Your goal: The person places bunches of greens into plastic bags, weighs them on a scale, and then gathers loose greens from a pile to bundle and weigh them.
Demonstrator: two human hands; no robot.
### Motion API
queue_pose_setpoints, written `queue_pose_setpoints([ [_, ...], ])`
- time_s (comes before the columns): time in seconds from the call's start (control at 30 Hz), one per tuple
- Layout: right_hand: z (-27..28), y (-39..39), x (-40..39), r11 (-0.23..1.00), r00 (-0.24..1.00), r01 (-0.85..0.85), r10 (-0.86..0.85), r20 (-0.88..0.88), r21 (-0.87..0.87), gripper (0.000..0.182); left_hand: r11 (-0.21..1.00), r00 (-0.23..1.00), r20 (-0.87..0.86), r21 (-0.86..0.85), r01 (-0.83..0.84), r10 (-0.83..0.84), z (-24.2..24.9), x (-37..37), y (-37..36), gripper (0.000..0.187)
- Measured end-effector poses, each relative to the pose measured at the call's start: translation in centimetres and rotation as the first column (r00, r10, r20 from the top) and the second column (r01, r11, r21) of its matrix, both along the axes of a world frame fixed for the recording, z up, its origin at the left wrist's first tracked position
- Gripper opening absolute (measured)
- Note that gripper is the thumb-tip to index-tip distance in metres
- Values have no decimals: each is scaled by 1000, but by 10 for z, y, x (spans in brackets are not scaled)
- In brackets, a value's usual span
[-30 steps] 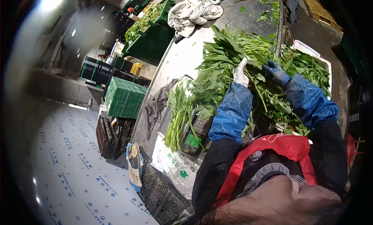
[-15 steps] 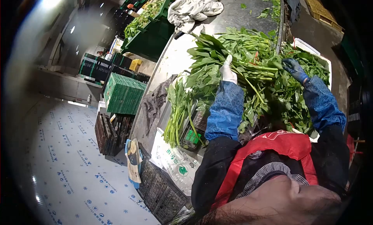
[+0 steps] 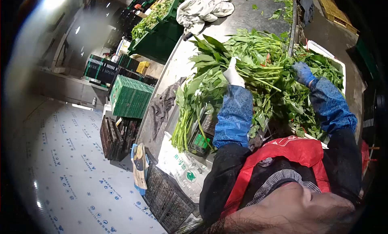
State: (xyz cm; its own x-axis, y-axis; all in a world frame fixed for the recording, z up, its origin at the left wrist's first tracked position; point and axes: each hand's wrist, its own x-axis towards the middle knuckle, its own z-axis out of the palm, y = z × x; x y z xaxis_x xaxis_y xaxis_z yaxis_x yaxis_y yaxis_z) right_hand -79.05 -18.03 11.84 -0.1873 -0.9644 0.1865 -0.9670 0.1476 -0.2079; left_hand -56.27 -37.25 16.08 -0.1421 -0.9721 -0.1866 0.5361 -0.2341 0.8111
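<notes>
My left hand (image 3: 234, 74), in a white glove, is wrapped round a bunch of leafy green stems (image 3: 258, 73), its leaves to the left and cut stems to the right. My right hand (image 3: 303, 73), in a blue glove, is just right of the stem ends, over the greens in a white box (image 3: 343, 78); its fingers are blurred and what they hold, if anything, is hidden. Another bunch (image 3: 184, 129) lies left of my left forearm, beside a black scale with a green display (image 3: 201, 141). More greens with red ties (image 3: 254, 42) lie behind the held bunch.
A white cloth (image 3: 204, 9) lies on the metal table (image 3: 250, 15), a dark rag (image 3: 163, 106) at its left edge. Stacked green crates (image 3: 129, 97), a green bin of greens (image 3: 155, 42) and a black crate (image 3: 167, 197) stand left. A yellow crate (image 3: 337, 11) is at upper right.
My left hand has moved slightly left and down with the bunch. My right hand has shifted a little left and down, and its fingers have moved away from the stem ends.
</notes>
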Motion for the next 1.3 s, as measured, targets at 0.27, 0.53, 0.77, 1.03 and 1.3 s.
queue_pose_setpoints([
  [0.27, 19, -51, 47, 857, 908, -403, 332, -254, -321, 50, 984, 979, -157, 104, 145, -127, -18, -25, 22, 27],
  [0.53, 14, -22, 9, 968, 999, -52, 51, -10, -245, 19, 995, 979, -195, 68, 73, -58, 17, 9, 19, 32],
  [0.77, 5, -51, 47, 872, 912, -299, 381, 155, -388, 36, 998, 999, -18, 55, -31, 32, 2, -16, 36, 30],
  [1.03, -10, -32, 8, 889, 946, 9, 141, 293, -459, 15, 989, 995, 34, 112, -94, 91, 13, 8, 19, 33],
  [1.3, 62, -33, 68, 807, 878, -479, 449, -166, -347, 45, 996, 994, -96, 69, -49, 56, -2, -9, 22, 40],
])
